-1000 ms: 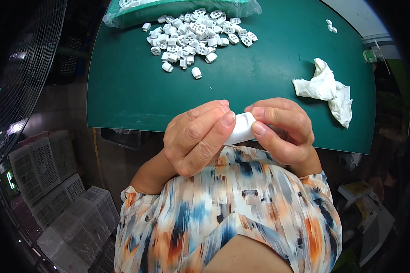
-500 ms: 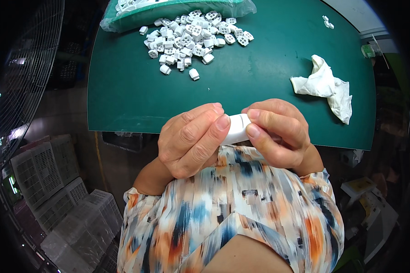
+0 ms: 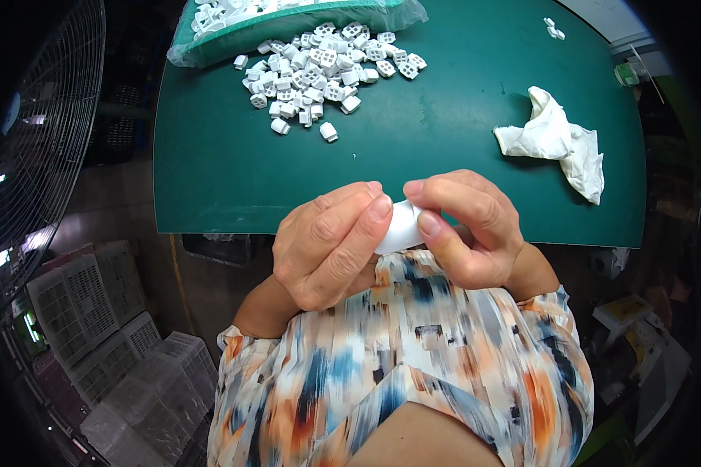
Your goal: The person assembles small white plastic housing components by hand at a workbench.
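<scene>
Closest in, at six o'clock, I saw the person's patterned blouse [image 3: 413,366], and just above it both hands met over the near edge of the green mat [image 3: 444,156]. My view showed the left hand [image 3: 327,245] curled, its fingertips pressed to one small white plastic piece [image 3: 401,227], while the right hand [image 3: 467,229] pinched the same piece from the other side between thumb and forefinger; so both hands were closed on that single piece, held in the air between blouse and mat, not resting on anything. I judged the work to be early or midway: one piece in hand, and a loose heap of small white connector housings [image 3: 327,70] lying at twelve o'clock, well apart from the hands, too many and too crowded for me to count surely, some dozens by my guess. Behind the heap, one clear bag on a green tray [image 3: 288,23] held more of them. At two o'clock lay one crumpled white cloth [image 3: 557,140], and farther out, near one o'clock, two or three stray white bits [image 3: 553,29]. At nine o'clock stood one wire fan guard [image 3: 47,132].
</scene>
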Motion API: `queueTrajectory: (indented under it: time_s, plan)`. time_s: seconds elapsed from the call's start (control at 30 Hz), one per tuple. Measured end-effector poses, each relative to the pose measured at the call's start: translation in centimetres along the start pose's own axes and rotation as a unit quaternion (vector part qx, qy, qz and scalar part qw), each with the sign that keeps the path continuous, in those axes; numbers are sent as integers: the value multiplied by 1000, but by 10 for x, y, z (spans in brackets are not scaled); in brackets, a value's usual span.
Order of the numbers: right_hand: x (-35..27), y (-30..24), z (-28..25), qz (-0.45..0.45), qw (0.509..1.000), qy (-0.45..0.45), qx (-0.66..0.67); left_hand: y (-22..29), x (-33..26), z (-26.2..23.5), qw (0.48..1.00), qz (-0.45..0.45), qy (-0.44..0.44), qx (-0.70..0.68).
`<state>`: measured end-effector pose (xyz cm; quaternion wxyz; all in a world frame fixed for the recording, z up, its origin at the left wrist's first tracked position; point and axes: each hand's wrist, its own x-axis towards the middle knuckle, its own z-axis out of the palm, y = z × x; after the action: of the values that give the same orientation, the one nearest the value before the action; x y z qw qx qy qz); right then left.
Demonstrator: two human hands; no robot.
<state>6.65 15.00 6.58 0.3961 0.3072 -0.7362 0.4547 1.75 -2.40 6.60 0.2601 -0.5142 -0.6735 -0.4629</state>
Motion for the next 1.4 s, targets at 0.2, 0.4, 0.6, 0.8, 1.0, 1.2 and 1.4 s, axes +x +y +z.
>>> queueTrajectory:
  time_s: [0.2,0.4,0.6,0.8,1.0,1.2,1.4]
  plan:
    - [-3,3,4,-85,995,28,-45,-1,0,5,999,31,35,7]
    - [1,4,8,-62,995,45,-61,1,2,6,999,-6,34,34]
    - [-2,13,13,102,990,43,-90,-6,-10,19,979,-178,67,-77]
    - [-3,11,14,121,985,24,-121,-13,-9,15,980,-187,26,-65]
    - [-3,15,21,113,978,14,-172,-18,-14,26,978,-190,81,0]
    - [-11,26,24,111,979,19,-172,-23,-15,26,972,-226,37,-52]
    - [-13,13,15,135,975,-68,-163,-21,-11,23,986,-161,23,16]
